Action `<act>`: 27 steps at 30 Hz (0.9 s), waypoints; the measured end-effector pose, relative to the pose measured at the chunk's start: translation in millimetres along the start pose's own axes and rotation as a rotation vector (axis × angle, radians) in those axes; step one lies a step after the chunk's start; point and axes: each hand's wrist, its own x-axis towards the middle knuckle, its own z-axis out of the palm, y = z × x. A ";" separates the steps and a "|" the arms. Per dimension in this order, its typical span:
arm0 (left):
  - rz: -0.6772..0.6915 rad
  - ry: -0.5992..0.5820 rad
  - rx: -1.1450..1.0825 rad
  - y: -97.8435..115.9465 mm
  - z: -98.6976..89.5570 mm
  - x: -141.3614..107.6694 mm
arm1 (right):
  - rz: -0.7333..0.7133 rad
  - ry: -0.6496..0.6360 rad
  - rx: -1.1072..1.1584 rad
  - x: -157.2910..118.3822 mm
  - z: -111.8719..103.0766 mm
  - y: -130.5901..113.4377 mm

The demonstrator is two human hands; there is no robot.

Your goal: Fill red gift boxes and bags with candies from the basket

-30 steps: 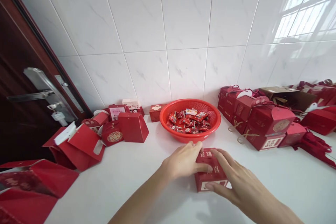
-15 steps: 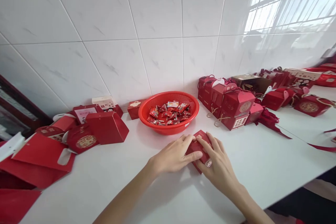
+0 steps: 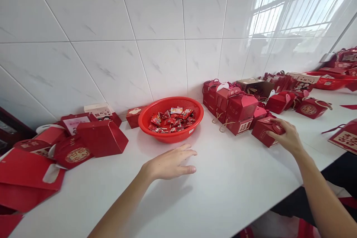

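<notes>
My right hand (image 3: 287, 135) grips a small red gift box (image 3: 263, 134) by its top, at the front of the stacked boxes on the right. My left hand (image 3: 174, 161) hovers over the white table (image 3: 214, 189), fingers apart and holding nothing. Just beyond it stands a red plastic basket (image 3: 170, 139) with wrapped sweets (image 3: 174, 119) inside. The nearest stacked gift box (image 3: 242, 107) has a pink scalloped top and sits on another box with a pale label.
At the left lie several red boxes (image 3: 100, 139) and a large red folded carton (image 3: 25, 182). More corded boxes (image 3: 311, 108), an open brown carton (image 3: 256, 86) and another red basket (image 3: 331, 82) stand to the right. A tiled wall (image 3: 164, 63) borders the table's back.
Both hands were on the red gift box in front of the basket. My right hand has carried it right to the stack, and my left hand has let go. The view has turned right.
</notes>
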 end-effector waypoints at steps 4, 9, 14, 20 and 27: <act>-0.018 -0.019 -0.004 -1.5 0.8 1.0 | 0.015 -0.061 0.060 18.0 4.3 4.2; -0.017 -0.037 -0.004 -1.0 -1.1 0.0 | 0.049 -0.072 -0.012 15.6 6.0 -5.6; 0.010 -0.009 0.006 -1.2 -4.9 -1.9 | -0.048 0.223 0.015 -1.4 2.5 -64.1; 0.116 0.268 -0.052 -11.1 -21.1 -12.4 | -0.521 0.273 0.263 -26.0 30.5 -165.4; 0.140 1.127 -0.149 -62.1 -61.5 -52.6 | -0.915 -0.267 0.434 -104.7 100.6 -216.6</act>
